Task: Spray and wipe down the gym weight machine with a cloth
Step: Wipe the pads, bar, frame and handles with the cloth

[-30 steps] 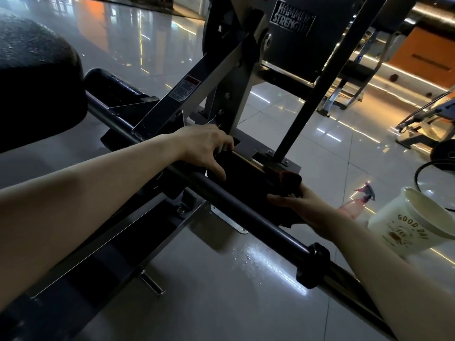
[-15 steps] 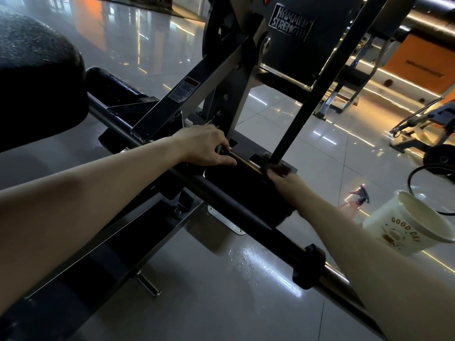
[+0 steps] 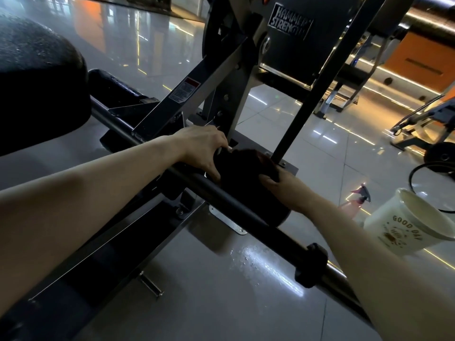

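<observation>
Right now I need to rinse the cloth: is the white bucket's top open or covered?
Open: the white bucket shows its rim and pale inner wall, with no lid. Whether it holds water cannot be told.

The floor [image 3: 221, 303] is glossy, mirror-smooth tile, with wet beads at lower centre. At upper left, the seat pad [image 3: 37, 77] is black and pebbled, speckled with droplets. The machine frame [image 3: 214, 75] is dark satin-painted metal. Its bar [image 3: 246, 214] runs matt black to bare polished steel. The cloth [image 3: 269, 166] looks soft, and the bucket [image 3: 394, 232] is smooth cream plastic.
</observation>
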### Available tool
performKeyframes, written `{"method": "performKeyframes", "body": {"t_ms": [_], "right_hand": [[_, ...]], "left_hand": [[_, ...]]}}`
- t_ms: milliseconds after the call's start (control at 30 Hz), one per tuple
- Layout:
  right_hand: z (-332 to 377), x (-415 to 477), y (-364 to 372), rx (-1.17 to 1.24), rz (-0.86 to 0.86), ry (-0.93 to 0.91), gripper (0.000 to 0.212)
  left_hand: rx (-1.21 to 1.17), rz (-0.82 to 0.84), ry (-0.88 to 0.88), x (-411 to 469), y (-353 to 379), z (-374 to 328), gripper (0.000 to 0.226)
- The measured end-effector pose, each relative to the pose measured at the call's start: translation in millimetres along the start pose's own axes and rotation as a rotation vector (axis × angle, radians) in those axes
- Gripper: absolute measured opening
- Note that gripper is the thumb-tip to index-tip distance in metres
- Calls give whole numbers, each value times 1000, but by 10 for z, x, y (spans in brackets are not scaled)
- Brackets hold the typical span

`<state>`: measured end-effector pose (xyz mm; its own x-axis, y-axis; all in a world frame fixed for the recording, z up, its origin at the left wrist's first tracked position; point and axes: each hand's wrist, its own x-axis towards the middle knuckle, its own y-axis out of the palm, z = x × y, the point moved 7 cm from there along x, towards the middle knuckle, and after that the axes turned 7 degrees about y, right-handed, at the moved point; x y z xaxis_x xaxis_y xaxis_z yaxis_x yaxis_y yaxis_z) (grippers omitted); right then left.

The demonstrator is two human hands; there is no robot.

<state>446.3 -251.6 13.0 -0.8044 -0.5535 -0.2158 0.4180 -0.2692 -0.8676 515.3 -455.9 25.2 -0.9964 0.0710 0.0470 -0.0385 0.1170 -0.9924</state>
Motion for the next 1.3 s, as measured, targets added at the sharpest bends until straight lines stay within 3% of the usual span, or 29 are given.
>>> {"method": "performKeyframes", "body": {"t_ms": [133,267,500,633,700,867,967,1033,1167,1300], "right_hand": [[-367,-96,-63,370,152,135,36],[-317,-164,41,300,194,72,70],[-339,-91,23,331,206,84,27],[-564,8,61,570,156,281,53],[-607,2,83,658,103,403,44],[-473,23,94,543,105,482,22],[-463,37,-69,244,-72,472,26],[-347,-1,-140,117,-175,371,29],[136,6,-8,-81,-175,167,39],[622,289,289,-251,-103,-48,69]], "left_hand": [[-2,21,22,-17,-15,-49,97],[-47,-9,25,-40,-30,-82,93],[13,39,41,-9,17,-64,90],[59,56,40,-7,44,-79,98],[34,38,21,-25,20,-83,98],[13,25,19,-57,-5,-100,101],[3,25,0,-55,5,-86,102],[2,17,5,-49,1,-92,103],[-6,6,-1,-45,-14,-94,100],[-31,-70,-41,-40,-41,-49,74]]}}
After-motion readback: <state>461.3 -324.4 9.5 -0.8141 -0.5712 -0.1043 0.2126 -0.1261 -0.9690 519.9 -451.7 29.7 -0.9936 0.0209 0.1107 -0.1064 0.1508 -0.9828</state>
